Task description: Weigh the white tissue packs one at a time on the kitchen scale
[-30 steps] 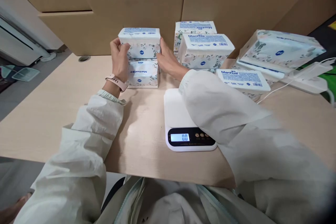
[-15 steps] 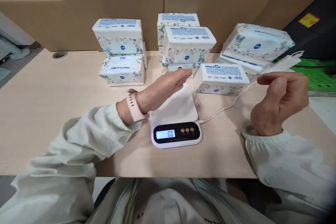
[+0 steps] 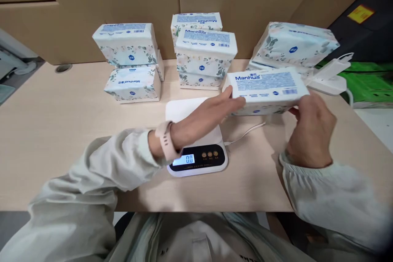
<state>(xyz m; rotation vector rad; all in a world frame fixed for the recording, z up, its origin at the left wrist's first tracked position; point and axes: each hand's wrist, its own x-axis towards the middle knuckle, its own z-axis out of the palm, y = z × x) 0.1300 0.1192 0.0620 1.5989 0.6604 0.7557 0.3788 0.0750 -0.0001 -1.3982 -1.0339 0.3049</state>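
A white and blue pack of tissues (image 3: 267, 88) with a floral print is gripped at both ends, slightly raised off the table. My left hand (image 3: 211, 112) closes on its left end, fingers behind and thumb at the front. At the right end, my right hand (image 3: 313, 129) pinches the near corner. Below my left forearm lies a white digital scale (image 3: 196, 163), its lit display reading 0.0. My left hand and wrist hide part of the scale's plate and display edge.
Stacked tissue packs (image 3: 130, 55) stand at the left, with another stack (image 3: 204, 53) in the middle and more packs (image 3: 294, 47) at the right. A power strip (image 3: 328, 77) lies beside them. The scale's white cable (image 3: 245, 133) runs rightward. Cardboard boxes (image 3: 116, 12) line the back.
Both hands have come onto the front right tissue pack, which was standing on the table and is now lifted and nearer. The view has shifted slightly to the right.
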